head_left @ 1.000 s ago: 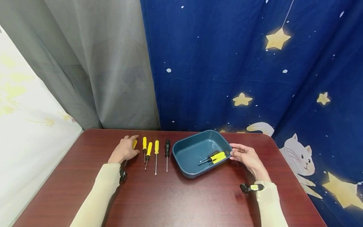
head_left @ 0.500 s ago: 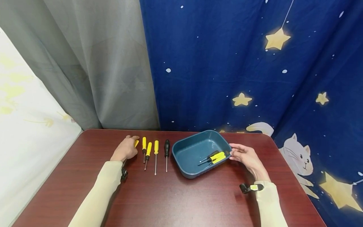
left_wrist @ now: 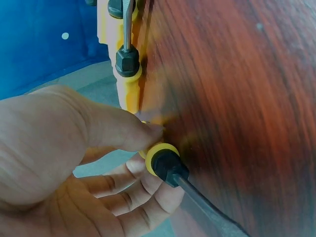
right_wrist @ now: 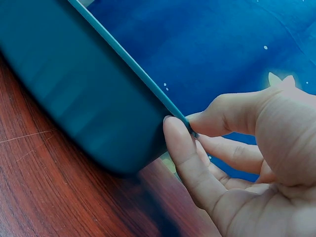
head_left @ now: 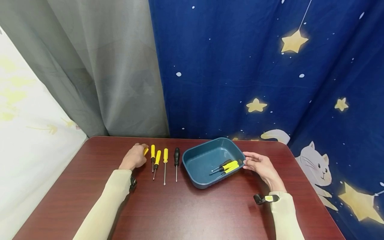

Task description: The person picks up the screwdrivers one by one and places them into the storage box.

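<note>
My left hand [head_left: 135,157] pinches the yellow handle of a screwdriver [left_wrist: 165,163] between thumb and fingers; the left wrist view shows its black collar and metal shaft pointing away from the palm. Just right of that hand lie two short yellow-and-black screwdrivers, the nearer one [head_left: 157,160] slanted. Beyond them are a longer yellow screwdriver [head_left: 165,156] and a black-handled screwdriver [head_left: 177,156]. A blue bin [head_left: 198,156] stands at the row's right, with yellow and black screwdrivers [head_left: 229,166] inside. My right hand [head_left: 262,168] pinches the bin's rim at its right end.
The dark red table [head_left: 192,213] runs up to a grey curtain [head_left: 132,83] and a blue star-patterned curtain [head_left: 216,83] at its back edge. A white cloth [head_left: 36,143] hangs along the left side.
My left hand has closed on the yellow screwdriver and shifted slightly right with it, its handle now nearer the row. My right hand and the bin have stayed in place.
</note>
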Demonstrator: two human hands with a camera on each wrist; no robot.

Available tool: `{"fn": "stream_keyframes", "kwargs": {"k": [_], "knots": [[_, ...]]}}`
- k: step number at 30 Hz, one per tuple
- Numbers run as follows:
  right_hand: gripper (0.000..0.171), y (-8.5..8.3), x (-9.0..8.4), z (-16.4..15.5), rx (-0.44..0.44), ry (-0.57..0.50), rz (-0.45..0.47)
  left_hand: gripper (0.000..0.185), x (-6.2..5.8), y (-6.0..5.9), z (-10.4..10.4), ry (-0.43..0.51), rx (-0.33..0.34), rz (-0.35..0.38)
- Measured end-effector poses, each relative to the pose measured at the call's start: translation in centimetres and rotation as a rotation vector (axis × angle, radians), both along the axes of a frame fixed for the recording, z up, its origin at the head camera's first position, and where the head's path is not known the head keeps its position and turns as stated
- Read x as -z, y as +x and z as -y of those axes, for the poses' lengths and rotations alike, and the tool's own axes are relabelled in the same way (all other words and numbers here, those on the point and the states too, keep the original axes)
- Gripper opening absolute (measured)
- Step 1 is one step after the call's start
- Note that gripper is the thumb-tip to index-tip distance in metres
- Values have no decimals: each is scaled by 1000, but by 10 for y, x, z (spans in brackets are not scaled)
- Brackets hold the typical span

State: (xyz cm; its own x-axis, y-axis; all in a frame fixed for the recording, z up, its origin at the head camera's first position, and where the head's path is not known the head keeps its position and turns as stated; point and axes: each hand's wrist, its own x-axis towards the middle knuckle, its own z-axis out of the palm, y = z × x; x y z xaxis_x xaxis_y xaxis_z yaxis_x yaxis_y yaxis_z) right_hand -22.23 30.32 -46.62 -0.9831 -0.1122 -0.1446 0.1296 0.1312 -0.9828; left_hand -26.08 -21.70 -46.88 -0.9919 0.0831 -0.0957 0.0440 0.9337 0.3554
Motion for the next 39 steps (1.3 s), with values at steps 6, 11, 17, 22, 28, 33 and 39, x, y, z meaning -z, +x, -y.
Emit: {"fn": "stream_keyframes", "kwargs": {"k": [6, 11, 17, 22, 28, 33, 39], "knots": [[50, 0, 1, 0, -4, -13, -6, 59, 1, -1, -1, -15, -1, -5], [50, -1, 3, 0, 5, -14, -2, 59, 2, 0, 0, -7, -3, -23], [49, -3, 3, 0, 9, -3, 4, 59, 2, 2, 0, 0, 8, -34], [48, -2, 3, -1, 10, 11, 9, 58, -1, 3, 0, 4, 8, -41], [48, -1, 3, -1, 13, 14, 15, 57, -4, 6, 0, 35, -4, -59], [48, 0, 3, -1, 15, 20, 24, 57, -4, 7, -1, 55, -4, -84], [49, 0, 1, -1, 14, 31, 21, 56, -8, 9, -4, 67, 9, -106]]}}
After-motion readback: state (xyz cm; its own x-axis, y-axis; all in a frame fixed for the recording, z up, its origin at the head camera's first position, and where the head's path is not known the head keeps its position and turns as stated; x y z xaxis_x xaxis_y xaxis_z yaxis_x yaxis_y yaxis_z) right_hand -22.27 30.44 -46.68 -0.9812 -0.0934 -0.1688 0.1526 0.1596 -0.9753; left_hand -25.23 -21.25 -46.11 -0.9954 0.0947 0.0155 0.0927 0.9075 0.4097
